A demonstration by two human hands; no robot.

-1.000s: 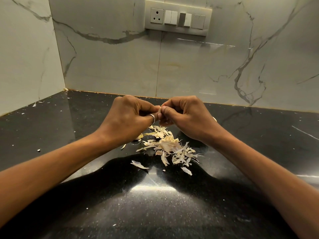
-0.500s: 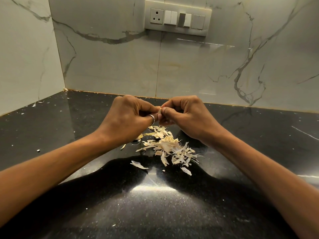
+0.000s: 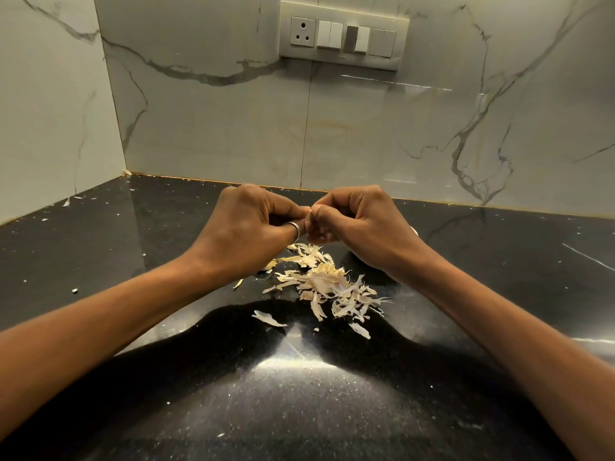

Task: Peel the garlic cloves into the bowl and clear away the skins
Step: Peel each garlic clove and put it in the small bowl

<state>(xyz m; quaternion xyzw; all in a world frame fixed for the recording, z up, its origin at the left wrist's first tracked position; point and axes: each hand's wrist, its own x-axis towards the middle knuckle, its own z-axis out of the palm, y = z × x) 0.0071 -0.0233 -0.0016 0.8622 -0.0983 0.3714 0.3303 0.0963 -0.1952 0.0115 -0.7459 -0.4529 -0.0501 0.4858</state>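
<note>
A black bench (image 3: 133,261) is seen, met by a marbled wall (image 3: 216,134) along its far edge. A heap of garlic skins (image 3: 327,282) is spread near the middle of the bench, with a few loose pieces dropped toward the near edge. Above the heap the left hand (image 3: 246,224) and the right hand (image 3: 359,221) are held close together, fingers curled in, and a small pale clove (image 3: 310,213) is pinched between their fingertips, with only its tip shown. No bowl is in view, so the number of peeled cloves cannot be told. Judged by the heap, much peeling is done. This clove remains to be finished, and the skins are not yet cleared.
</note>
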